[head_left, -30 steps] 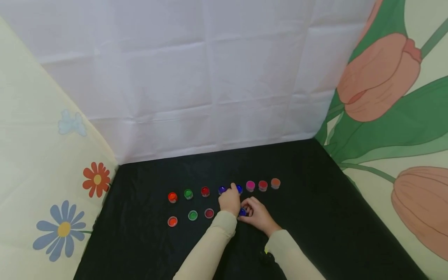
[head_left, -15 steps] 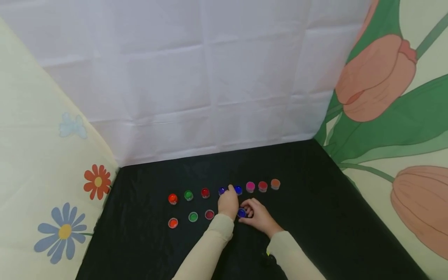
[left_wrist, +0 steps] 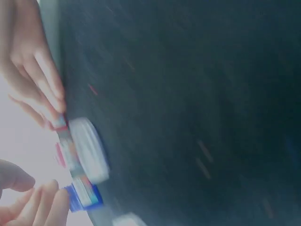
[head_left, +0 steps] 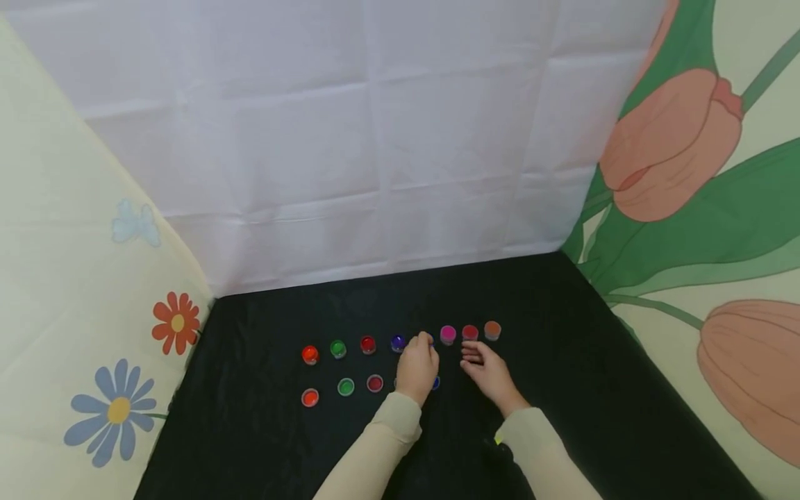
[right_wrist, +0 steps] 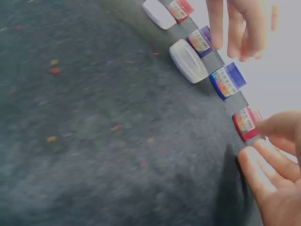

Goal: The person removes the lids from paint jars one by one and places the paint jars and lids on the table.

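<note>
Bending its fingers toward the blue jar (right_wrist: 226, 81), the left hand (head_left: 417, 368) has its thumb set apart from them and nothing visibly in its grasp. The jar stands just beyond the fingertips; whether they touch it cannot be told. The right hand (head_left: 490, 375) is partly spread, fingers loosely curved with no hold on anything, just in front of the pinkish-red jar (head_left: 470, 331).

Outward from the hands, the magenta jar (head_left: 448, 335) stands between the blue and pinkish-red ones, with the brownish-orange jar (head_left: 492, 330) at the row's right end. Leftward come the violet jar (head_left: 398, 343), dark-red jar (head_left: 367, 344), green jar (head_left: 338, 348) and orange-red jar (head_left: 310, 355).

Nearer the person, on the black bench (head_left: 262, 444), lie an orange disc (head_left: 310, 398), a green disc (head_left: 346, 387), a dark-red disc (head_left: 375, 383) and, beside the left hand, a blue disc (head_left: 436, 382).

The head view mostly covers the blue jar with the left hand, while the right wrist view shows its printed label and a pale disc (right_wrist: 188, 61) close by. The left wrist view is blurred. Only the head view takes in the white backdrop (head_left: 312, 139) and the tulip-patterned wall (head_left: 675, 146).
</note>
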`<state>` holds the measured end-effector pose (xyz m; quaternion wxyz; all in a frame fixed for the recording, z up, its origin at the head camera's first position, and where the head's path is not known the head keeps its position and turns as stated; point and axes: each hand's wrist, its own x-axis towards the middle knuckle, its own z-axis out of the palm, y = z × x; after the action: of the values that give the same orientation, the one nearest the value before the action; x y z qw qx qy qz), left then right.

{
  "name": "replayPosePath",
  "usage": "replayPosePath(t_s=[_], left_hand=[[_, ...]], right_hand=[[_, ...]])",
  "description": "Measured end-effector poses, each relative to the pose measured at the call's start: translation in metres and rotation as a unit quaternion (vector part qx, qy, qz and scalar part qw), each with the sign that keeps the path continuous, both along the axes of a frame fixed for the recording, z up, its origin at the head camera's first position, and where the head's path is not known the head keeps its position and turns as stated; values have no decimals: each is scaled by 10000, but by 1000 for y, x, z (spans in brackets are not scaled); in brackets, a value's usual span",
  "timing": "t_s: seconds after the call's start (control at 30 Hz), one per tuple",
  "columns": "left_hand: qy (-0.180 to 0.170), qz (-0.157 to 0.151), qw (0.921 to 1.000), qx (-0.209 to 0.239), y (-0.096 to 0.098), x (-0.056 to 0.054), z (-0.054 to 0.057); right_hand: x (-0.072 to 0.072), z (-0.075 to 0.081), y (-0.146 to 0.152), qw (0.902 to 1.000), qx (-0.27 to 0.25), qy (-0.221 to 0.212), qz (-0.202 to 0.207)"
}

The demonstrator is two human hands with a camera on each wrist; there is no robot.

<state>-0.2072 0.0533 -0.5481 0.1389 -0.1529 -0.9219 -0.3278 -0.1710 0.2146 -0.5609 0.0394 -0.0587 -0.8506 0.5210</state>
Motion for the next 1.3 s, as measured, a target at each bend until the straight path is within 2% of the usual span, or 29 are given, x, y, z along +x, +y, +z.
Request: replayPosePath(t_s=[0.07,0.17,0.23,0.3,0.4,0.47,0.67,0.9,0.97,1.1,1.3], left_hand=[[-160,-218,9994,233,6,3,1],[-641,-493,9961,349,15,6,0],[-830,-622,9943,231,20,6,-1],[-870,-684,9938,78,24,6,-3],[-763,-673,9947,-128,28,5,-5],[-786,-653,9947,-93,30,3,-5],[-1151,-585,9916,110,31,-3,-7],[-1443,-614,9876,96,28,-3,-4],[-1438,-638,9875,42,27,-2,-2],[-1213,-673,9903,-92,24,-1,0],[-881,-696,9934,-217,18,1,-4]], right_hand=[[-3,2,0,9999,22,7,105],[-8,3,-1,9996,82,-41,258],[-11,4,-4,9994,103,-73,317],[-14,4,-7,9992,173,-67,348],[-17,5,-12,9989,243,-51,395],[-19,6,-14,9987,291,-33,406],[-22,5,-18,9988,277,47,391],[-16,-1,-15,9989,-170,240,366],[-15,-2,-13,9988,-198,304,316],[-13,-5,-9,9992,-150,343,158],[-10,-8,-6,9993,-140,339,64]])
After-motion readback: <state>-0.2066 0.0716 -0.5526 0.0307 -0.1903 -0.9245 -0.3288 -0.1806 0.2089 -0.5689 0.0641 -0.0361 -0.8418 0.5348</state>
